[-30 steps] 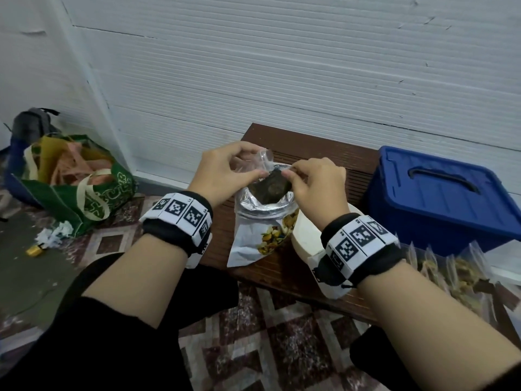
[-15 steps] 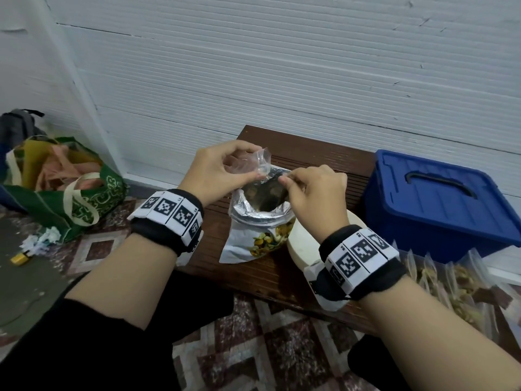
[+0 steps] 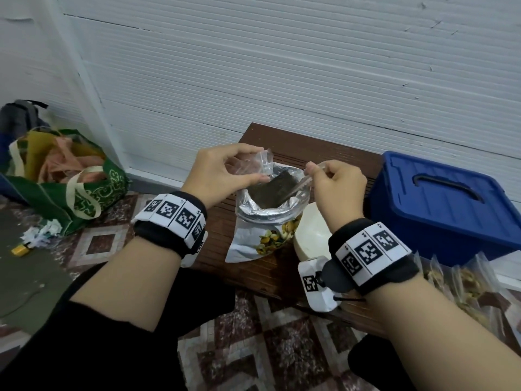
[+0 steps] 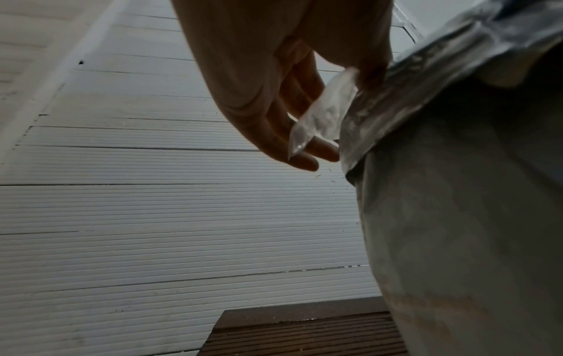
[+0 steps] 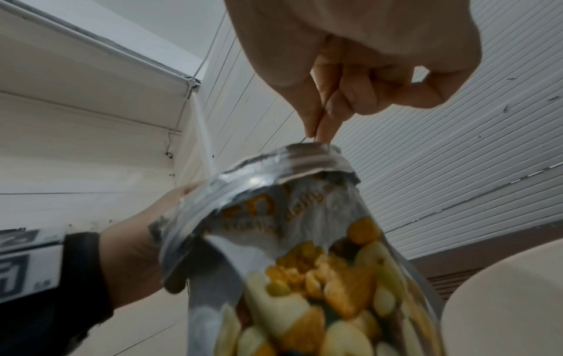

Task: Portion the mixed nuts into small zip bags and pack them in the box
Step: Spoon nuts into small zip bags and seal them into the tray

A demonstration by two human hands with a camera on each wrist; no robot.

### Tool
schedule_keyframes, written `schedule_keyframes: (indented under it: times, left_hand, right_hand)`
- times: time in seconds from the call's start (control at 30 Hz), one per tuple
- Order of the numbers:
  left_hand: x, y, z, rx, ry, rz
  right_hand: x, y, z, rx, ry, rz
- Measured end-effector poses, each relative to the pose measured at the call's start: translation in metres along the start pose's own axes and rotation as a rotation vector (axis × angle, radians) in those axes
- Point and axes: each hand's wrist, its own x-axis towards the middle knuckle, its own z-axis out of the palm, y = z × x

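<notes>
Zip bag, small and clear, was held just above the open mouth of the nut pouch, which we took as our landmark. We pinched one lip of the bag between thumb and fingers of the left hand, to the left of the pouch. We pinched the opposite lip in a narrow thumb-and-forefinger grip of the right hand, to the right of the pouch. The bag's mouth edge ran roughly left to right between our hands. We could not tell which way the mouth faced, nor whether it was parted. No nuts were visible inside it.

The pouch stood upright on the brown bench with its foil rim rolled down. A cream bowl sat just right of the pouch. Several filled bags lay well to the right of the pouch, so we judged portioning partly done. The blue box, further right, had its lid on. We judged that this bag remained to be filled and sealed, and that packing had not begun.
</notes>
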Motion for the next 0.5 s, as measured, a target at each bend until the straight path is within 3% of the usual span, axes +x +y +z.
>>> schedule_keyframes:
  times: [0.27, 0.5]
  left_hand:
    - [-0.002, 0.009, -0.011, -0.022, -0.058, -0.080]
    - [-0.004, 0.010, -0.015, 0.016, -0.092, -0.109]
  right_hand:
    - [0.016, 0.002, -0.011, 0.079, 0.081, 0.147]
    - [0.023, -0.001, -0.028, 0.130, 0.146, 0.150]
